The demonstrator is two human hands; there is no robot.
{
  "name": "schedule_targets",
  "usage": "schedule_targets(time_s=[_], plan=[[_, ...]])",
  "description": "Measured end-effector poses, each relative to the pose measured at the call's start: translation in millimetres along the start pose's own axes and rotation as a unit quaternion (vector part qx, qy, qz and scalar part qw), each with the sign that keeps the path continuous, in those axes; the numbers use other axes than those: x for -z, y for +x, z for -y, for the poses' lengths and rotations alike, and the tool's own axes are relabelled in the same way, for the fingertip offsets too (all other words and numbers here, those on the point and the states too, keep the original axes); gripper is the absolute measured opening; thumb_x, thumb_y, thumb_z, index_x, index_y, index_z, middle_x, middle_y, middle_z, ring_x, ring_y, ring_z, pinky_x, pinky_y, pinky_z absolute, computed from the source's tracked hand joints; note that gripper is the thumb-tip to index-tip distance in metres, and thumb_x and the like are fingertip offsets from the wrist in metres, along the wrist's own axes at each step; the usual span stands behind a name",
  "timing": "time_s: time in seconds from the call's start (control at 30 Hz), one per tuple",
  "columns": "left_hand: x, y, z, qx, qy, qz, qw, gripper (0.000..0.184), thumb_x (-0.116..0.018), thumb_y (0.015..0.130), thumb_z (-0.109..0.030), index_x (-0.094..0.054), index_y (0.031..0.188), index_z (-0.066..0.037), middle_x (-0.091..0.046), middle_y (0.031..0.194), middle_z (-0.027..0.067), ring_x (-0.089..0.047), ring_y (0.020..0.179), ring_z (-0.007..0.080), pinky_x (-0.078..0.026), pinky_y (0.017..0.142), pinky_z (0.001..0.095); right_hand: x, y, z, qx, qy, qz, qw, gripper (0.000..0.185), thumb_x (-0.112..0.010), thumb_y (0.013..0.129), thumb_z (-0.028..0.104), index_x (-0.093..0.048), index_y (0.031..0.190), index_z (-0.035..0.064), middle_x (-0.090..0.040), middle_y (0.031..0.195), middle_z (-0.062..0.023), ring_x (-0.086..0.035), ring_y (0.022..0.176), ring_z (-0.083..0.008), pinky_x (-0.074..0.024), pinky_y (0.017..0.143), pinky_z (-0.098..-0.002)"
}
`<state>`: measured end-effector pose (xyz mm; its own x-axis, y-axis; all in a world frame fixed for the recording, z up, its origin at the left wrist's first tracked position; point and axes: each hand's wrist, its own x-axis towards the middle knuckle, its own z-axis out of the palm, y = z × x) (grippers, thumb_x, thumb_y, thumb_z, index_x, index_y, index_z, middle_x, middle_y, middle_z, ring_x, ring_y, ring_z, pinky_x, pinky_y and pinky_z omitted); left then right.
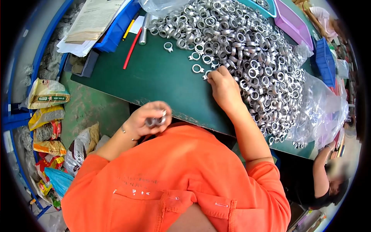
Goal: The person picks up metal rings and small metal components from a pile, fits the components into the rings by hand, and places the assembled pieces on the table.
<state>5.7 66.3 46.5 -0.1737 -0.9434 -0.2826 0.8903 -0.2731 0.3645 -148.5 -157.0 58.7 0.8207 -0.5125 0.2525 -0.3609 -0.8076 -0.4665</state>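
My left hand (143,120) is curled around a few grey metal rings (155,121) just off the table's front edge, and its fingers are slightly blurred. Over the green table, my right hand (225,88) pinches a metal ring (206,75) at the near left border of a large heap of metal rings (253,50). Beside that hand lie several loose rings, among them one flat ring (198,68) with small lugs on its outside. Farther left, a single ring (168,46) rests apart from the heap.
On the green table (154,79) lie a red pen (132,48), a yellow pen (130,27) and a metal rod (145,29). Blue, teal and pink bins (295,21) stand along the far side. Plastic bags (313,104) lie right; other people sit nearby. Sacks (48,94) fill the left floor.
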Motion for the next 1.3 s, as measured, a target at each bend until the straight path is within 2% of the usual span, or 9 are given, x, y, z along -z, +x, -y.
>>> schedule_targets(time_s=[0.27,0.3,0.53,0.83,0.93,1.0,1.07,1.2,1.3], plan=[[72.5,2.4,35.8,0.065,-0.077,-0.298,0.949,0.023,-0.053,0.084,-0.01,-0.054,0.104,0.0,-0.06,0.098,0.0181,-0.061,0.086,0.0262,-0.053,0.064,0.0305,11.1,-43.3,20.7,-0.031,0.343,-0.071,0.936,0.03,-0.068,0.072,-0.002,-0.05,0.095,0.0031,-0.059,0.095,-0.0078,-0.058,0.076,-0.0147,-0.0476,0.061,-0.0245],[58.5,23.1,36.0,0.05,-0.11,-0.316,0.941,0.021,-0.053,0.086,-0.014,-0.055,0.102,-0.002,-0.057,0.103,0.0158,-0.056,0.095,0.0295,-0.049,0.084,0.0371,12.1,-46.7,23.5,-0.019,0.327,-0.099,0.94,0.033,-0.069,0.071,-0.002,-0.049,0.097,0.0035,-0.058,0.094,-0.007,-0.057,0.076,-0.0138,-0.0468,0.061,-0.0238],[64.6,104.8,48.6,0.036,-0.228,-0.21,0.95,0.022,-0.054,0.084,-0.014,-0.054,0.104,-0.003,-0.058,0.101,0.0141,-0.056,0.092,0.0295,-0.047,0.083,0.0392,18.5,-65.2,27.5,-0.042,0.405,-0.153,0.901,0.045,-0.069,0.069,-0.006,-0.045,0.106,0.0026,-0.057,0.091,-0.0064,-0.054,0.075,-0.0109,-0.0439,0.062,-0.0217],[80.5,71.3,53.0,0.146,0.325,-0.321,0.877,0.028,-0.055,0.083,-0.014,-0.053,0.11,-0.005,-0.057,0.107,0.0148,-0.056,0.093,0.0298,-0.045,0.085,0.0404,22.3,-67.9,23.1,-0.14,0.587,-0.12,0.788,0.025,-0.063,0.077,-0.005,-0.054,0.1,-0.0027,-0.058,0.09,-0.0056,-0.056,0.077,-0.0096,-0.0448,0.068,-0.0206],[46.3,33.6,33.0,0.092,0.599,-0.206,0.768,0.03,-0.055,0.081,-0.013,-0.053,0.11,-0.005,-0.056,0.108,0.017,-0.056,0.093,0.0304,-0.044,0.085,0.0398,29.7,-60.6,23.2,-0.235,0.63,-0.071,0.737,0.019,-0.057,0.085,0.005,-0.055,0.102,-0.0014,-0.06,0.088,-0.007,-0.06,0.077,-0.0141,-0.0504,0.065,-0.0256],[5.4,3.9,13.7,-0.037,0.801,-0.056,0.595,0.026,-0.055,0.079,-0.011,-0.056,0.103,0.001,-0.06,0.095,0.0183,-0.059,0.084,0.0294,-0.047,0.074,0.0355,25.1,-58.7,17.9,-0.258,0.656,-0.065,0.706,0.019,-0.055,0.086,0.008,-0.055,0.102,-0.0008,-0.06,0.086,-0.0066,-0.058,0.073,-0.0125,-0.0516,0.064,-0.0257],[-14.7,-9.7,-6.1,0.145,0.835,-0.05,0.529,0.019,-0.056,0.078,-0.01,-0.06,0.092,0.001,-0.062,0.087,0.0169,-0.059,0.08,0.0315,-0.047,0.069,0.0351,23.1,-55.3,16.8,-0.3,0.701,-0.056,0.645,0.018,-0.055,0.086,0.009,-0.056,0.102,-0.0004,-0.06,0.084,-0.0062,-0.057,0.071,-0.0115,-0.0526,0.063,-0.0256],[-53.7,5.1,-20.6,0.03,0.705,-0.119,0.698,0.012,-0.057,0.082,-0.01,-0.062,0.082,0.001,-0.061,0.073,0.0061,-0.055,0.06,0.0107,-0.044,0.055,0.0244,18.1,-53.2,20.0,-0.259,0.704,-0.066,0.658,0.019,-0.056,0.086,0.008,-0.055,0.103,-0.001,-0.06,0.088,-0.0081,-0.06,0.073,-0.0134,-0.0537,0.065,-0.0273],[-79.7,39.3,-11.9,-0.023,0.525,-0.152,0.837,0.01,-0.058,0.084,-0.01,-0.061,0.084,0.0,-0.06,0.073,0.0029,-0.053,0.06,0.0069,-0.042,0.052,0.0197,14.8,-55.9,31.2,-0.161,0.589,-0.096,0.786,0.022,-0.058,0.082,-0.001,-0.055,0.103,-0.0032,-0.06,0.09,-0.0083,-0.059,0.079,-0.0146,-0.0517,0.072,-0.0266]])
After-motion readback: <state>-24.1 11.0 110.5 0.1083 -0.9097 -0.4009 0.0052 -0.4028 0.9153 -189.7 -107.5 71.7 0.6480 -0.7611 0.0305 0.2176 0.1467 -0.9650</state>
